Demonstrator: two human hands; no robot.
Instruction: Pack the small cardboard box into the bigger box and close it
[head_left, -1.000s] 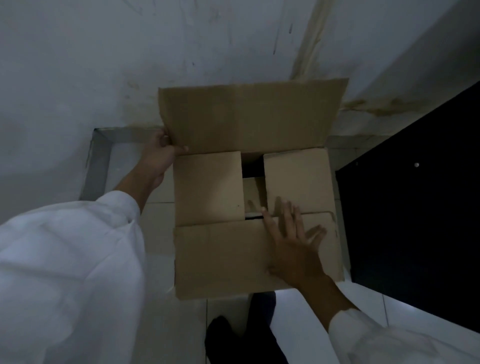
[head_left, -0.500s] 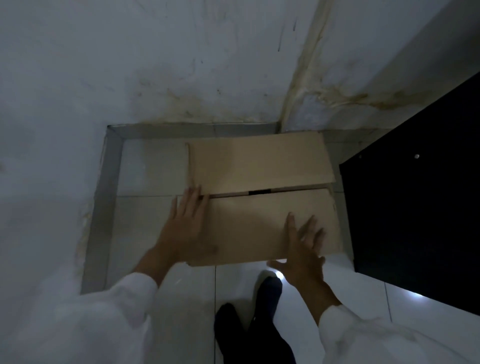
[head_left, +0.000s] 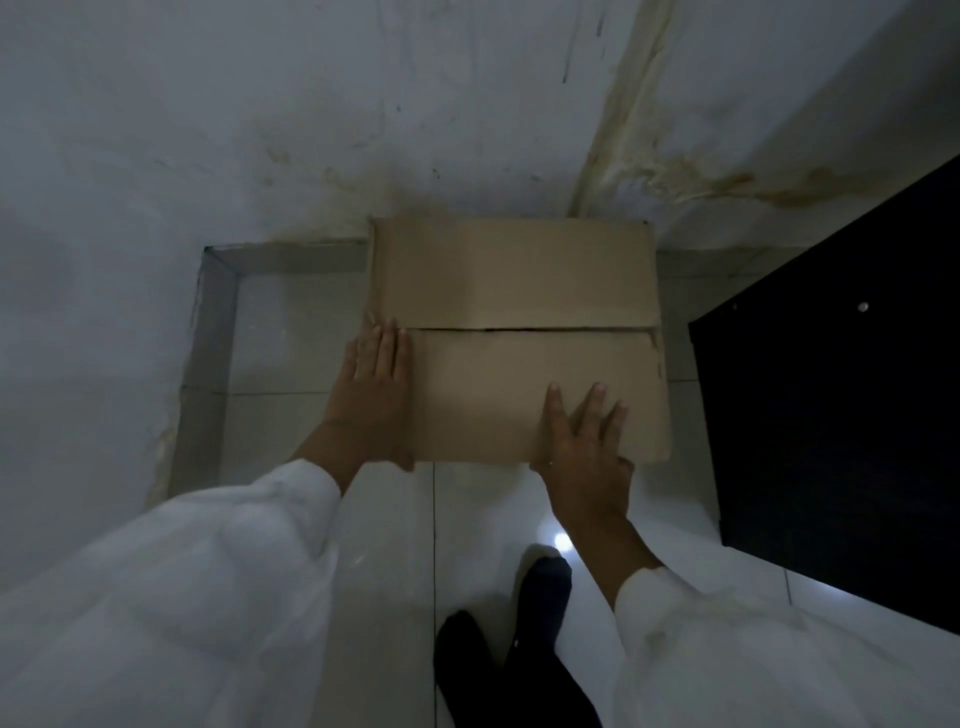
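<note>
While the bigger box (head_left: 514, 332) sits shut on the tiled floor (head_left: 291, 353) against the wall (head_left: 260, 130), its two top flaps meeting along a thin seam, the left hand (head_left: 371, 395) lies flat and open-fingered along its left edge. Further right, the right hand (head_left: 584, 447) presses spread fingers on the near flap, gripping nothing. Whatever is inside the box is hidden.

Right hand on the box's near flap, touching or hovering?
Touching. The head view shows the right hand lying flat on the big box's near flap, fingers spread on the cardboard with no gap.
</note>
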